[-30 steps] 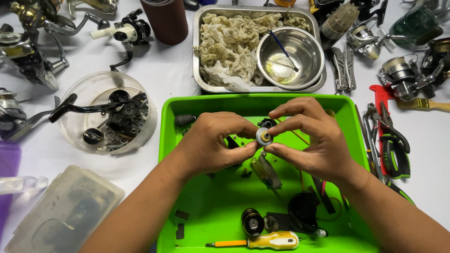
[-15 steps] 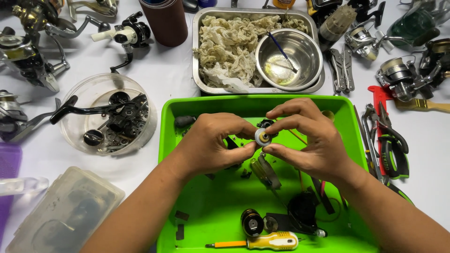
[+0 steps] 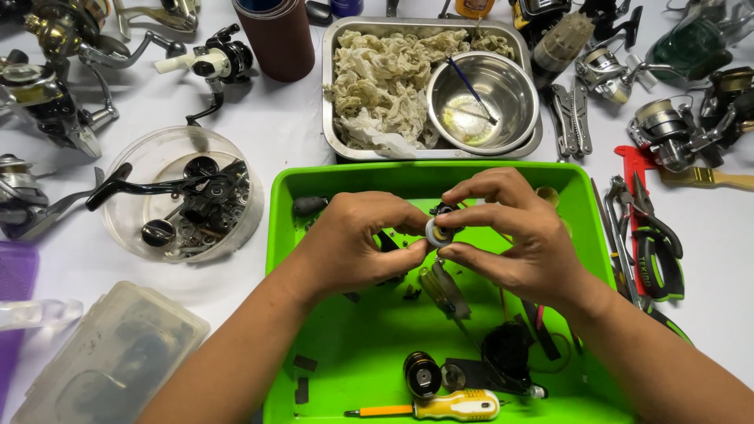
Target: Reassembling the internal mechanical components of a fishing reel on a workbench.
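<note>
Both hands (image 3: pixel 440 239) w/ white ring (image 3: pixel 434 231)

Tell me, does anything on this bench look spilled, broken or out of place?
Nothing looks spilled or broken. The left hand and right hand pinch a small white ring part over the green tray; loose reel parts lie inside it.

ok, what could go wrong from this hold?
1. The small round part is pinched only between fingertips of the left hand and right hand; a slip could drop it among the loose parts in the green tray.
2. It hangs near the tray's middle, so a bounce could carry it toward the steel pan of rags.
</note>
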